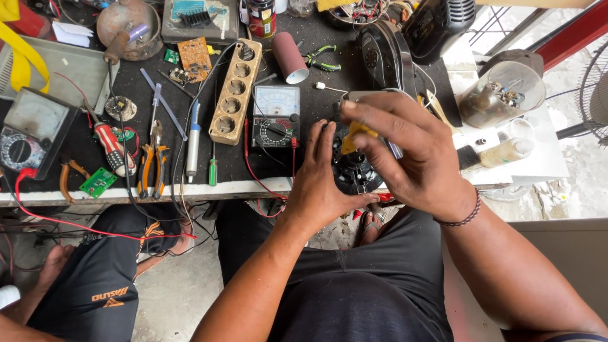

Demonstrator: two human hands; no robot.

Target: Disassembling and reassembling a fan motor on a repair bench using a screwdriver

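Note:
My left hand [323, 183] cups a round black motor-like part [352, 172] at the workbench's front edge. My right hand [405, 149] reaches over it from the right, fingers pinching a small yellow piece [354, 134] on top of the part. A beaded bracelet sits on my right wrist. Most of the black part is hidden by both hands.
An analog multimeter [275, 116] and a beige power strip [235, 90] lie left of my hands. Pliers [152, 166], screwdrivers [114, 149] and circuit boards [194, 56] fill the left bench. A black appliance housing [380, 54] and a clear jar [502, 94] sit right. Another person's legs [101, 278] show lower left.

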